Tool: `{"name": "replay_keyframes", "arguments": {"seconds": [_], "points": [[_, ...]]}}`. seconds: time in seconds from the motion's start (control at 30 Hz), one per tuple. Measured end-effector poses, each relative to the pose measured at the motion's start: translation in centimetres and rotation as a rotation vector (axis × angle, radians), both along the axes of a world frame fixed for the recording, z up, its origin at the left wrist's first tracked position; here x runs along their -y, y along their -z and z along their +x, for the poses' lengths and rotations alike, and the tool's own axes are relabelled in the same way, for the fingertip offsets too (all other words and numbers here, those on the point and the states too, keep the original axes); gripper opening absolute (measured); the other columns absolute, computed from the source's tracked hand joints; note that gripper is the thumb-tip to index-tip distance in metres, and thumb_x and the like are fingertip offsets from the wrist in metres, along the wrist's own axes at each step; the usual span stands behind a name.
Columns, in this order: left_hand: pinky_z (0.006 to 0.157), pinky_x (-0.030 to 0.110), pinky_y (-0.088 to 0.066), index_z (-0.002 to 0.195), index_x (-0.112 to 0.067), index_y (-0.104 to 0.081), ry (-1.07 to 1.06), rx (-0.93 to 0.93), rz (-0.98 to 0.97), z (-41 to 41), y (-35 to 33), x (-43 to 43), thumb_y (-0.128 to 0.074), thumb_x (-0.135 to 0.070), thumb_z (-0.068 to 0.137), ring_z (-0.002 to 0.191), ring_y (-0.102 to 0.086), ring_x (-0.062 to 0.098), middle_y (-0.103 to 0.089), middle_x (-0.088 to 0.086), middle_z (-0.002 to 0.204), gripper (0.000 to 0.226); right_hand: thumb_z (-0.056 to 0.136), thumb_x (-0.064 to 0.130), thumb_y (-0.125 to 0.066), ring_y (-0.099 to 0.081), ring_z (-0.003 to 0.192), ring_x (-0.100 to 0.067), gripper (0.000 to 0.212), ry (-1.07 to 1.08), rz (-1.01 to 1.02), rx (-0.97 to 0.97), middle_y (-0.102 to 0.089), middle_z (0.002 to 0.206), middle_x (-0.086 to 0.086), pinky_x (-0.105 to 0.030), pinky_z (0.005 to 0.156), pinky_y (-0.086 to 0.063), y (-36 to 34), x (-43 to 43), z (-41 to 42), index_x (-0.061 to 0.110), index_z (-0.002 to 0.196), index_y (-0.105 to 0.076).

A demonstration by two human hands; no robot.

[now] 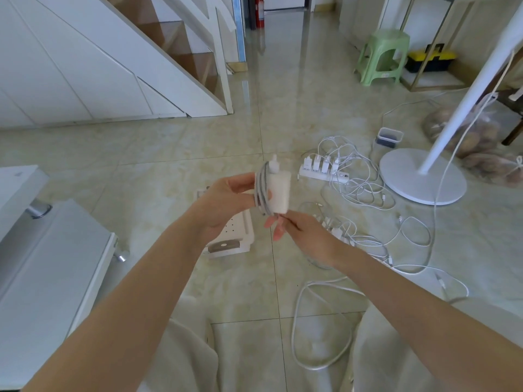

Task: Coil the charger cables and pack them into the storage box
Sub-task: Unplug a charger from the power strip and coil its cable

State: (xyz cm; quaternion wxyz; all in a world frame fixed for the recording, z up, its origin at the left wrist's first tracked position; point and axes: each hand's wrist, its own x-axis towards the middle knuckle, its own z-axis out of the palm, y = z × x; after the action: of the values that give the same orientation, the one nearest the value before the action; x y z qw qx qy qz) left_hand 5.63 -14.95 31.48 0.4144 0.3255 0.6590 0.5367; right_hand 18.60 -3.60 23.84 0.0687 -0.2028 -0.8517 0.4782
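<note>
The left hand (226, 202) grips the charger brick (279, 190) upright, steadying it while the right hand (305, 236) pinches the grey cable (261, 190) beneath, seemingly finishing the wrap.

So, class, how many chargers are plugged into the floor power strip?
4. They stand side by side along the power strip, left to right: first charger, second charger, third charger, fourth charger. Loose cables cross the strip's right end, which might hide another.

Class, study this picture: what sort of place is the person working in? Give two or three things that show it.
Most likely a room in a home: an indoor staircase with white panelling, a green plastic stool, and a glossy tiled floor.
</note>
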Motion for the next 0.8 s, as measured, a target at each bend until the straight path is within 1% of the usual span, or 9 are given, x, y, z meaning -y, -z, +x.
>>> {"name": "replay_keyframes", "arguments": {"seconds": [0.1,0.23,0.3,0.37,0.43,0.57,0.67,0.73,0.8], "points": [[0.092,0.032,-0.050,0.102,-0.015,-0.069,-0.129,0.239,0.000,-0.4,0.6,-0.6,-0.057,0.008,0.085,0.087,-0.067,0.016,-0.073,0.001,0.090,0.031,0.101,0.009,-0.032,-0.057,0.066,0.010,0.031,0.005,-0.056,-0.025,-0.060,0.072,0.010,-0.002,0.071,-0.039,-0.1,0.4,-0.3,0.010,0.114,-0.060],[0.091,0.032,-0.051,0.116,-0.011,-0.064,-0.348,0.457,-0.001,-0.8,1.3,-1.5,-0.057,0.003,0.088,0.086,-0.064,0.016,-0.068,0.003,0.095,0.032,0.102,0.016,-0.031,-0.055,0.051,0.000,0.031,-0.032,-0.116,0.019,-0.068,0.081,0.007,-0.014,0.069,-0.044,-0.4,1.0,-0.4,0.012,0.120,-0.056],[0.087,0.030,-0.053,0.119,-0.011,-0.062,-0.440,0.471,0.017,-1.3,1.8,-1.8,-0.059,0.003,0.086,0.086,-0.064,0.015,-0.068,0.002,0.093,0.035,0.102,0.021,-0.030,-0.050,0.042,-0.004,0.030,-0.040,-0.078,0.013,-0.070,0.085,0.009,-0.022,0.064,-0.046,-0.7,1.5,-0.3,0.016,0.121,-0.053],[0.088,0.028,-0.053,0.119,-0.012,-0.064,-0.512,0.368,0.009,-1.4,2.2,-2.1,-0.062,0.003,0.084,0.090,-0.065,0.015,-0.070,0.001,0.094,0.038,0.102,0.022,-0.029,-0.045,0.040,-0.007,0.028,-0.012,-0.041,-0.010,-0.070,0.083,0.010,-0.029,0.058,-0.047,-1.0,2.0,-0.1,0.018,0.119,-0.052],[0.090,0.026,-0.049,0.112,-0.016,-0.069,-0.561,0.154,0.002,-0.8,2.2,-2.2,-0.065,0.002,0.080,0.092,-0.064,0.014,-0.072,-0.002,0.097,0.037,0.102,0.023,-0.029,-0.048,0.043,-0.010,0.028,0.019,0.026,0.000,-0.068,0.079,0.010,-0.033,0.059,-0.049,-1.3,2.1,-0.1,0.018,0.115,-0.053],[0.069,0.019,-0.049,0.113,-0.019,-0.069,-0.536,-0.256,0.000,0.7,2.3,-2.8,-0.066,0.000,0.079,0.072,-0.064,0.007,-0.071,-0.003,0.094,0.039,0.099,0.027,-0.035,-0.061,0.056,-0.009,0.025,0.018,0.102,0.082,-0.065,0.069,0.009,-0.024,0.066,-0.048,-1.6,2.0,0.0,0.019,0.104,-0.058],[0.063,0.020,-0.049,0.104,-0.020,-0.072,-0.506,-0.515,-0.045,0.9,3.0,-3.2,-0.062,-0.010,0.084,0.065,-0.062,0.012,-0.071,0.002,0.085,0.024,0.096,0.027,-0.040,-0.065,0.072,-0.013,0.026,0.011,0.127,0.143,-0.069,0.073,0.006,-0.028,0.072,-0.048,-1.6,1.7,0.3,0.014,0.096,-0.062],[0.064,0.021,-0.045,0.100,-0.014,-0.071,-0.493,-0.682,-0.057,0.8,3.5,-3.3,-0.056,-0.018,0.090,0.070,-0.062,0.013,-0.069,0.002,0.085,0.018,0.096,0.027,-0.041,-0.063,0.073,-0.015,0.027,-0.011,0.146,0.183,-0.069,0.075,0.007,-0.030,0.071,-0.047,-1.6,1.7,0.6,0.012,0.096,-0.063],[0.072,0.028,-0.044,0.100,-0.010,-0.069,-0.471,-0.809,-0.077,0.7,3.9,-3.3,-0.055,-0.014,0.090,0.078,-0.061,0.023,-0.067,0.006,0.089,0.018,0.096,0.027,-0.042,-0.064,0.073,-0.016,0.025,-0.017,0.134,0.173,-0.067,0.072,0.008,-0.033,0.070,-0.049,-1.6,1.6,0.8,0.014,0.096,-0.063]]}}
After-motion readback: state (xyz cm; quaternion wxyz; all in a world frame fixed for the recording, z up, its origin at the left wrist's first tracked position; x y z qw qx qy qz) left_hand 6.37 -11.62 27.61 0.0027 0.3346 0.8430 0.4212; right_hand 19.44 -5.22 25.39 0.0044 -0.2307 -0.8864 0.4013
